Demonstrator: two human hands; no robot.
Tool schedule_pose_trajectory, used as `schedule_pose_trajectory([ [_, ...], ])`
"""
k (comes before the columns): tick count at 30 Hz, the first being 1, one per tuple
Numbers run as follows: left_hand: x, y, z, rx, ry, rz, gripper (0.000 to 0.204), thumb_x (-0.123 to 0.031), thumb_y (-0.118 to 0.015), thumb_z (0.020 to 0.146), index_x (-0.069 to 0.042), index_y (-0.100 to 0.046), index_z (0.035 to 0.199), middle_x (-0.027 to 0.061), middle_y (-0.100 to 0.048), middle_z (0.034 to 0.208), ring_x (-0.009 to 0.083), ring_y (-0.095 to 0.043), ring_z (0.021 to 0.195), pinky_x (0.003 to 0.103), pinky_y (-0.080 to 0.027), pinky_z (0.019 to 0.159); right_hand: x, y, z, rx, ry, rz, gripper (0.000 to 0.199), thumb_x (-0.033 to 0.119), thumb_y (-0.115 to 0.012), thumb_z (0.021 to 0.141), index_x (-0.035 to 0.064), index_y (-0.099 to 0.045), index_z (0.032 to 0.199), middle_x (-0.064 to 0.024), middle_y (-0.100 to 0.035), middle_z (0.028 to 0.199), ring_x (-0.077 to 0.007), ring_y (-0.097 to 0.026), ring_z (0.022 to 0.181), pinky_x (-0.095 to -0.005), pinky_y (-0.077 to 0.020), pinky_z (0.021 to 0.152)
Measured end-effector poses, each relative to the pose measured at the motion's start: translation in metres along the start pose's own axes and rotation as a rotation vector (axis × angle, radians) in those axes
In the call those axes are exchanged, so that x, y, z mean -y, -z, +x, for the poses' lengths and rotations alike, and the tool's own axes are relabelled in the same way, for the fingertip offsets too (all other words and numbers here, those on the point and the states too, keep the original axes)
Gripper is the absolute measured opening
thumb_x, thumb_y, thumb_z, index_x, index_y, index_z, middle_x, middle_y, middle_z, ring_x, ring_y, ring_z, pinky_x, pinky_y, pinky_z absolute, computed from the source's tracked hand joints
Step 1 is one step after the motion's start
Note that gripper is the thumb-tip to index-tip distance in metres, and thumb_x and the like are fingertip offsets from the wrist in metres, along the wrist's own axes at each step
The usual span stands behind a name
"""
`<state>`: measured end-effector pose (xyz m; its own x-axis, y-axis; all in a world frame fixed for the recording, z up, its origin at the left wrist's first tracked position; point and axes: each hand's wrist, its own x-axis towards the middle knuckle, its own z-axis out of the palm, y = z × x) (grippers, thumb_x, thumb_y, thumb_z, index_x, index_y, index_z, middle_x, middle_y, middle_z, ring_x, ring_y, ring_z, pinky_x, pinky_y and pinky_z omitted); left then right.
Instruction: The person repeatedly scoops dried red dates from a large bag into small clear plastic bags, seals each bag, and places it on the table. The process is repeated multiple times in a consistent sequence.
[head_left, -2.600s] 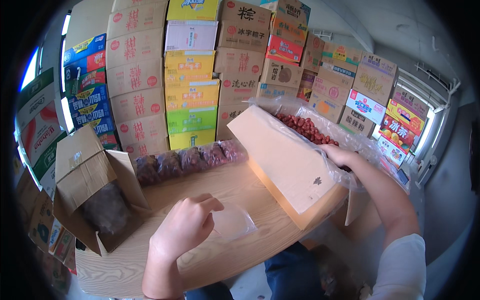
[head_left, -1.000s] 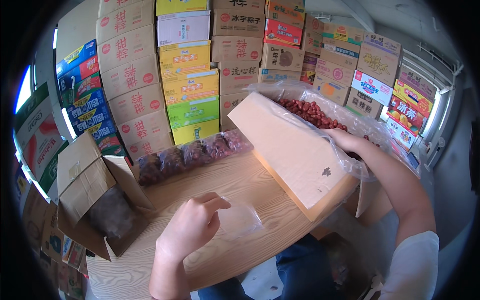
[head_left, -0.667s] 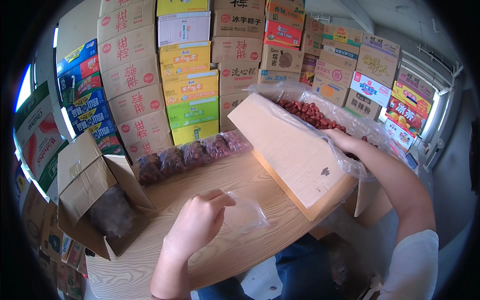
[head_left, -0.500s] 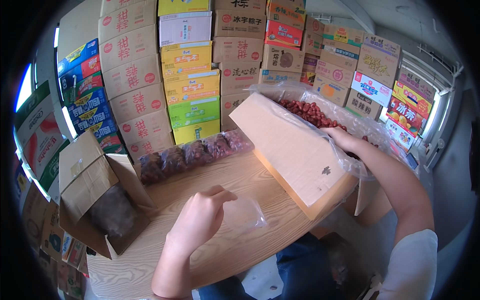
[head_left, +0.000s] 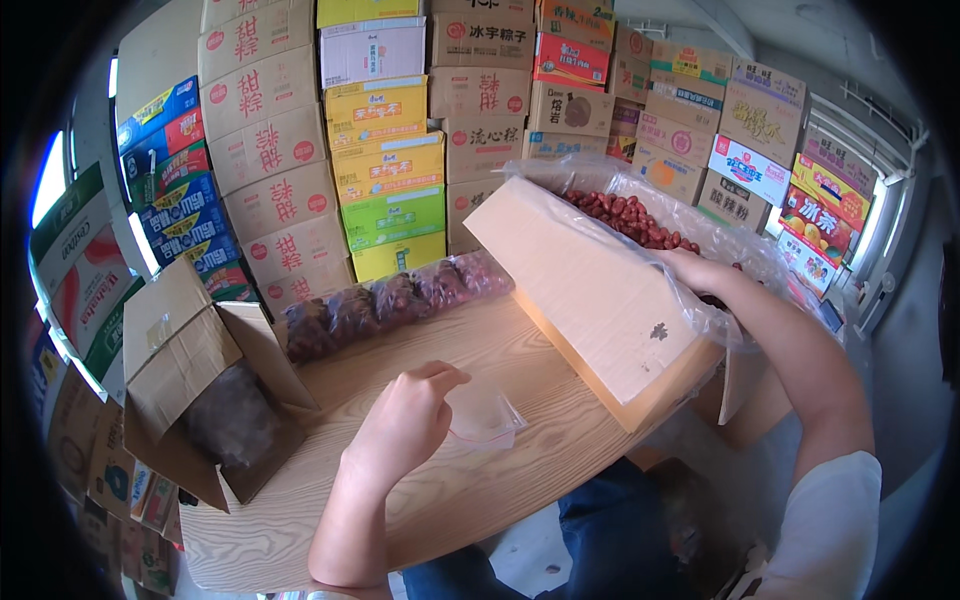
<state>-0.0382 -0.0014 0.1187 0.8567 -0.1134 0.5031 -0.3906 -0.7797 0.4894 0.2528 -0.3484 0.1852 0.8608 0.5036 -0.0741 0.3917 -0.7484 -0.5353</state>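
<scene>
Standing by the table; observed: a long pale-brown cardboard box (head_left: 590, 285) sits tilted at the right of the pale wood-grain tabletop (head_left: 430, 530), lined with clear plastic film (head_left: 712, 325) and holding a heap of glossy red oval fruits (head_left: 620, 212); the bare right hand (head_left: 692, 270) reaches in over the film, its fingers hidden, so I cannot tell whether they grasp anything; the bare left hand (head_left: 408, 410) is bent at the wrist, fingers curled, tips just beside a small, flat, clear plastic bag (head_left: 488, 425); whether they pinch its edge I cannot tell.

Progress, as judged from the layout: a row of bulging clear bags with dark-red contents (head_left: 400, 298), about five, lies along the back edge and looks done; the small bag shows no fruit inside and looks undone; plenty of fruit remains in the box; an open brown carton (head_left: 165, 385) at left holds a dark, film-wrapped bulk (head_left: 235, 415), contents unclear.
</scene>
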Motion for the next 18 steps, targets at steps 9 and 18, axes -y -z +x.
schedule_pose_trajectory([
  [9, 0.002, -0.005, 0.003, 0.028, 0.027, 0.016, 0.037, 0.01, -0.051, 0.072, 0.004, -0.066, 0.105, 0.0203, -0.066, 0.106, 0.0376, -0.065, 0.091, 0.038, -0.053, 0.08, -0.006, -0.001, 0.0, -0.055, 0.028, 0.043, 0.035, 0.012, -0.046, 0.094, 0.0116, -0.06, 0.127, -0.0156, -0.065, 0.118, -0.0248, -0.063, 0.108, -0.037, -0.0478, 0.092],
  [18, 0.002, -0.005, 0.004, 0.036, 0.014, 0.019, 0.037, 0.01, -0.052, 0.072, 0.003, -0.066, 0.105, 0.0201, -0.066, 0.105, 0.0377, -0.064, 0.093, 0.038, -0.053, 0.083, -0.014, 0.006, 0.0, -0.15, 0.147, -0.267, 0.024, 0.007, -0.052, 0.088, 0.0047, -0.058, 0.111, -0.022, -0.065, 0.108, -0.0339, -0.064, 0.101, -0.0415, -0.0486, 0.084],
])
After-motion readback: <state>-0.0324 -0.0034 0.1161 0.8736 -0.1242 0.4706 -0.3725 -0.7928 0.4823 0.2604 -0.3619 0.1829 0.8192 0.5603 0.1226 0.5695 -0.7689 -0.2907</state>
